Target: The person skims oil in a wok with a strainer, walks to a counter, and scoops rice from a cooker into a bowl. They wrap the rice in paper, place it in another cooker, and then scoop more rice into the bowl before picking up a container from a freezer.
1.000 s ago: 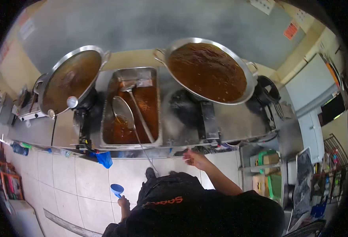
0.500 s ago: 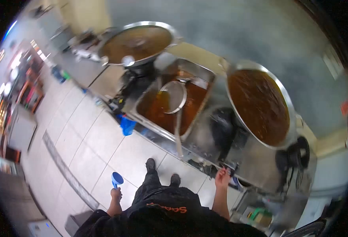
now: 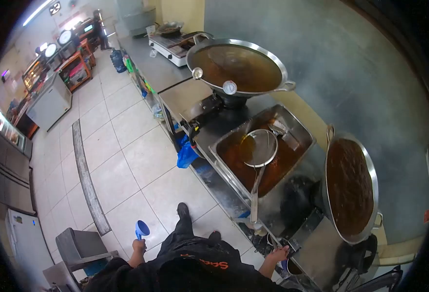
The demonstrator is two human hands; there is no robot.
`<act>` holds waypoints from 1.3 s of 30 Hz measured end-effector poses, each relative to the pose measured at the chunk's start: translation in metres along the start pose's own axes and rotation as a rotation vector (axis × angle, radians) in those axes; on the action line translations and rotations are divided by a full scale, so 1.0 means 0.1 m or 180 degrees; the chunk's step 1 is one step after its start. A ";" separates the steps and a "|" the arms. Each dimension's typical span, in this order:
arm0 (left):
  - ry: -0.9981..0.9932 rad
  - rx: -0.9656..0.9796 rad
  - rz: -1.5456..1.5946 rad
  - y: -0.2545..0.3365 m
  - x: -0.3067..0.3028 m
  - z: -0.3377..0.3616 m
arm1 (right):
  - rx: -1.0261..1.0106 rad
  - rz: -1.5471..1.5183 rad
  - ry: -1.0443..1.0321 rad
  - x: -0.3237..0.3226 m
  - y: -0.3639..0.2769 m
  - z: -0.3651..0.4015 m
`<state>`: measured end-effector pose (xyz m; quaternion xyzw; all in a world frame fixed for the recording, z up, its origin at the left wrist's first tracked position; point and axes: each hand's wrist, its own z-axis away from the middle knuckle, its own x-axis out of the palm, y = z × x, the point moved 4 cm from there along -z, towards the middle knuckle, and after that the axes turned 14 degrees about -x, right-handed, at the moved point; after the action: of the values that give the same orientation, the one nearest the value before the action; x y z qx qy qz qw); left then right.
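Observation:
My left hand (image 3: 139, 245) is closed around the handle of a blue plastic scoop (image 3: 142, 228), held over the floor with its round bowl upward. At the front edge of the steel counter, my right hand (image 3: 276, 254) has its fingers drawn together beside the metal fitting (image 3: 294, 245) of a burner. What lies between those fingers is too small to make out. Above that burner stands a wide wok (image 3: 349, 187) of dark brown oil. To its left, a steel tray (image 3: 229, 171) holds reddish-brown liquid, a round mesh strainer (image 3: 262, 147) and a metal spatula (image 3: 283, 134).
A second wok (image 3: 238, 68) of brown oil, with a dial thermometer (image 3: 229, 87) on its rim, stands farther back. Beyond it is a white portable stove (image 3: 173, 51). A blue bag (image 3: 187, 155) hangs from the counter. A grey stool-like object (image 3: 80, 250) stands at lower left.
The view has swung left, so the counter and woks appear farther right and lower. The blue scoop stays in my left hand. My right hand remains at the counter's front edge.

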<state>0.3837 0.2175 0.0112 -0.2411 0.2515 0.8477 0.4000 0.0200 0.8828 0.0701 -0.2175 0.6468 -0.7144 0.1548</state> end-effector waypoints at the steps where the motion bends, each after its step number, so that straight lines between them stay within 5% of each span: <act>1: -0.0025 -0.0052 0.0059 0.05 -0.01 -0.05 | -0.0133 0.0382 0.0177 0.03 -0.07 0.02; 5: -0.0036 -0.0039 0.0147 0.37 -0.04 -0.29 | -0.0272 0.1386 0.0308 0.34 -0.77 0.45; 10: -0.0115 0.0291 0.0208 1.02 -0.02 -0.42 | -0.0895 0.1541 0.0349 0.06 -0.30 0.12; 16: -0.0364 0.0456 0.0294 1.78 0.21 -0.41 | -0.0128 0.0458 0.0096 -0.09 -0.09 0.00; 20: -0.0580 0.0444 0.0220 2.00 0.43 -0.37 | -0.0224 0.0267 -0.0425 -0.04 -0.32 0.10; 26: -0.0730 0.0326 0.0225 2.00 0.55 -0.45 | 0.0452 0.0216 -0.0739 -0.10 -0.49 0.09; 29: -0.0650 0.0298 0.0374 1.91 0.45 -0.53 | 0.1127 0.2620 -0.2469 -0.24 -0.62 -0.26; 30: -0.0608 0.0307 0.0455 1.86 0.43 -0.61 | 0.1310 0.3505 -0.2874 0.34 -1.43 0.15; 32: -0.0632 0.0280 0.0472 1.71 0.36 -0.73 | 0.2008 0.3966 -0.3875 0.93 -1.79 0.09; 33: -0.0641 0.0269 0.0462 1.62 0.31 -0.80 | 0.0779 0.4214 -0.4774 1.91 -2.64 0.73; 34: -0.0791 0.0126 0.0481 1.54 0.28 -0.87 | 0.0014 0.3432 -0.4684 2.38 -2.79 0.79; 35: -0.0942 -0.0014 0.0493 1.48 0.26 -0.92 | -0.1054 0.2621 -0.5261 3.04 -3.12 1.10; 37: -0.0835 -0.0317 0.0438 1.38 0.24 -0.97 | -0.1846 0.1723 -0.4482 4.20 -3.69 1.87; 39: -0.1256 -0.0535 0.0921 1.36 0.24 -0.92 | -0.2669 0.1258 -0.4628 5.12 -3.63 2.12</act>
<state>0.2804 0.0983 -0.0414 -0.0650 0.1292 0.9447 0.2944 -0.2885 0.4857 0.5016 -0.5435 0.6235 -0.0598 0.5589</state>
